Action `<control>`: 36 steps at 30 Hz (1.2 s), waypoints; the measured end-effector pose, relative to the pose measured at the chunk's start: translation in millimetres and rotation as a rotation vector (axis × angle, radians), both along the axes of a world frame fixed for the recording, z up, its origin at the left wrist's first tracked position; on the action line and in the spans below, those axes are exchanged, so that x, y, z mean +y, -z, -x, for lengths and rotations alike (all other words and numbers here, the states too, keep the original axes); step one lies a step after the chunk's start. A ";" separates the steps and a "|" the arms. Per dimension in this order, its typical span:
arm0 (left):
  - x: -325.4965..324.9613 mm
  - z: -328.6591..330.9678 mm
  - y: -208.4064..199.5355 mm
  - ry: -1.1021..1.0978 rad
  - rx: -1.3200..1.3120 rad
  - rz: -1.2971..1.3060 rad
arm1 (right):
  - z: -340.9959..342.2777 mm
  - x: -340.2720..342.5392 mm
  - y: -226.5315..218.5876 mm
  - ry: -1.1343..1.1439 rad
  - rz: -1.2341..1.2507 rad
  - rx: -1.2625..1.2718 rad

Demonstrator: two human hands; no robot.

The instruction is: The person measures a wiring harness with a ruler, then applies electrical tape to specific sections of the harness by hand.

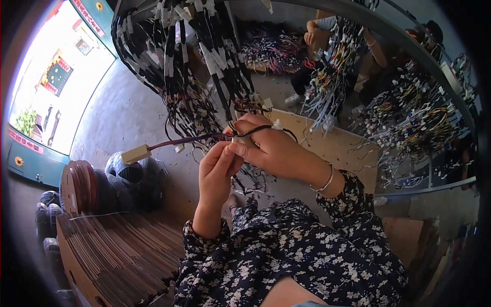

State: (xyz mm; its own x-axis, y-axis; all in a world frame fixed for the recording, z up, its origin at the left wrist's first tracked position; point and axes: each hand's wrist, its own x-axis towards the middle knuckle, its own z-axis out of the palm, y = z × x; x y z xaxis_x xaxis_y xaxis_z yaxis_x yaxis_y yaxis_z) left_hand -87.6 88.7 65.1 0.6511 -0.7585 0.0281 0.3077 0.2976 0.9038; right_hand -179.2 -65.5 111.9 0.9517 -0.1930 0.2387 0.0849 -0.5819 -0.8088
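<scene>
My left hand [217,171] and my right hand [270,147] meet at the middle, fingertips pinched together on a wire harness. Dark red and purple wires [186,139] of the harness run out to the left from the fingers and end in a cream plastic connector [136,154]. Over the back of my right hand curls a black cable [255,129]. Exactly what sits between the fingertips is too small to make out. Just behind the hands hangs a thick bunch of black cables [217,61] with white tape tags, their loose wire ends reaching down around the fingers.
A metal rail [353,18] arches overhead. More wire bundles [332,77] hang at the right, with people seated behind. Flat cardboard sheets [117,250] stand stacked at lower left, near a reddish-brown spool [77,187] and black wrapped coils [135,181]. An open doorway [61,77] is far left.
</scene>
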 end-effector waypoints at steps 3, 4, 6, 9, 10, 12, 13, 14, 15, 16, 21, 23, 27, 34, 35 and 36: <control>-1.8 2.5 5.0 -0.033 -0.149 -0.005 | 7.2 3.3 -1.4 0.042 -0.007 0.034; -4.8 5.5 6.2 -0.109 -0.245 -0.033 | 9.6 3.6 -1.2 0.048 -0.023 0.067; -10.9 11.2 6.3 -0.174 -0.347 -0.059 | 9.4 9.6 2.6 0.109 0.085 0.018; -18.8 19.6 2.5 -0.287 -0.379 -0.022 | 10.9 13.6 10.0 0.225 0.229 -0.178; -18.8 17.6 0.3 -0.295 -0.389 -0.052 | 10.0 14.1 11.8 0.260 0.258 -0.206; -18.1 10.2 -2.7 -0.270 -0.461 -0.035 | 10.3 13.0 15.2 0.272 0.214 -0.272; -20.3 1.5 -3.1 -0.349 -0.645 -0.034 | 10.7 11.7 16.2 0.257 0.254 -0.234; -19.4 -3.8 -2.6 -0.340 -0.670 -0.035 | 11.4 10.4 16.9 0.256 0.287 -0.235; -19.0 -11.7 -1.1 -0.415 -0.626 -0.048 | 11.0 8.9 17.3 0.261 0.294 -0.205; -20.3 -17.2 2.3 -0.477 -0.547 -0.003 | 12.4 7.9 18.5 0.210 0.210 -0.173; -36.3 -44.1 21.9 0.104 -0.138 0.237 | 0.9 -9.9 23.6 0.047 -0.057 -0.167; -47.3 -42.7 26.3 -0.124 0.016 0.082 | -1.6 -23.0 20.7 0.007 -0.005 -0.033; -65.2 -32.4 26.3 -0.431 -1.054 -0.214 | -5.9 -47.1 6.3 0.003 0.176 0.059; -90.4 -21.4 20.4 -0.578 -1.220 -0.264 | 2.7 -54.7 1.5 0.057 0.249 0.117; -91.3 -23.1 20.9 -0.562 -1.274 -0.223 | 3.8 -55.1 1.7 0.056 0.244 0.108; -91.2 -26.1 22.3 -0.562 -1.273 -0.226 | 3.6 -55.5 0.8 0.040 0.230 0.084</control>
